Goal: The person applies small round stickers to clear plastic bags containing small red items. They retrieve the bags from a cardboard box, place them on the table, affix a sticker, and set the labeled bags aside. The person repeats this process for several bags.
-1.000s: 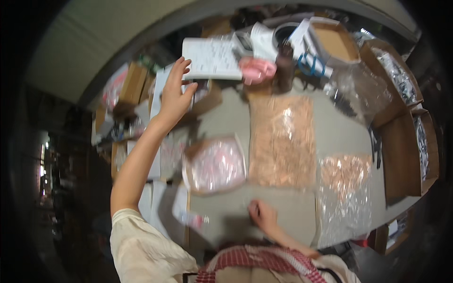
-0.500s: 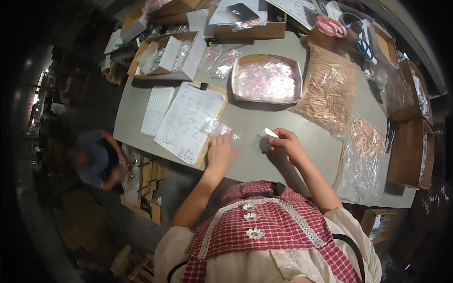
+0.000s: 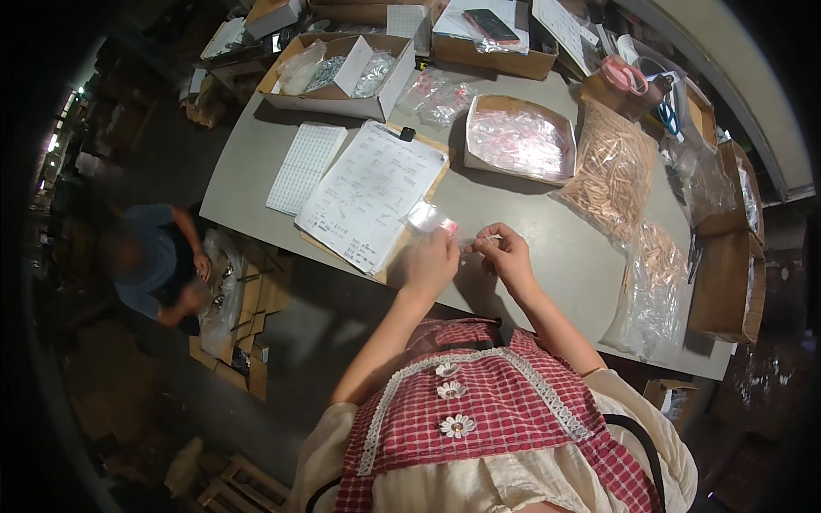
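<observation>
A small transparent zip bag (image 3: 422,217) with a red strip lies over the lower right corner of the clipboard papers. My left hand (image 3: 430,263) is closed on the strip end of this bag, its back turned up. Just to the right, my right hand (image 3: 508,256) is in a pinch, thumb and forefinger together. A tiny pale or transparent bit shows at those fingertips, too small to name. The two hands almost meet near the table's front edge. The clipboard (image 3: 442,168) with handwritten sheets (image 3: 368,192) lies left of them.
Beyond the hands stands a box of transparent bags (image 3: 522,141). To the right are a big bag of wooden dowels (image 3: 609,171), a smaller dowel bag (image 3: 654,295) and cardboard boxes (image 3: 727,291). A divided box of hardware (image 3: 342,81) sits far left. Another person (image 3: 154,265) works at the left.
My right hand has moved left to my left hand; the white piece in its fingers no longer shows. My left hand has closed on the bag. The whole view has shifted.
</observation>
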Tool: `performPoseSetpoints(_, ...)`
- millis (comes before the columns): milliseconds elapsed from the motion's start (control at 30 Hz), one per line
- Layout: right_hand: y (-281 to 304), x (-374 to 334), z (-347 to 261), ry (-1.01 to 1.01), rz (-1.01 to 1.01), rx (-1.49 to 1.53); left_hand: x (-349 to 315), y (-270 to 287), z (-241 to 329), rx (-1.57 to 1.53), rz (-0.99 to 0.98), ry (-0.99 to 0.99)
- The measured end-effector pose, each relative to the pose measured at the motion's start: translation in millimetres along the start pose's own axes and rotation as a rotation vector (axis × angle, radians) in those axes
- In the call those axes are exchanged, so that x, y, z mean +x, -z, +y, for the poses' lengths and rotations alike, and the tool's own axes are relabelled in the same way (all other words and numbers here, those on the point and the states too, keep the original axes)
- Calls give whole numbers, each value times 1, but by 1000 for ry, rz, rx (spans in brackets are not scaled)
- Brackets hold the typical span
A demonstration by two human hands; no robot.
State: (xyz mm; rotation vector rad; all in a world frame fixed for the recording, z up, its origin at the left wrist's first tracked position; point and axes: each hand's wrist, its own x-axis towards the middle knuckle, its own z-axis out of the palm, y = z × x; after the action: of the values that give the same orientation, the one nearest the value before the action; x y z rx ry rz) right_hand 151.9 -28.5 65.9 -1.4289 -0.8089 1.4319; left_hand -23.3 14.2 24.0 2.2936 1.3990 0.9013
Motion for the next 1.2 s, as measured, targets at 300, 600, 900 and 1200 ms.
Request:
performPoseSetpoints(300, -1, -7, 14, 101, 123, -294, -5, -5, 11, -52, -69, 30)
performPoseSetpoints(600, 8, -8, 17, -8, 12, -173, -11, -16, 23, -169, -152, 84)
performPoseSetpoints(900, 25, -7, 35, 323, 187, -434, -15, -18, 48, -281, -124, 175)
performPoseSetpoints(1200, 45, -13, 15, 160, 218, -806, -17, -23, 79, -377, -88, 242)
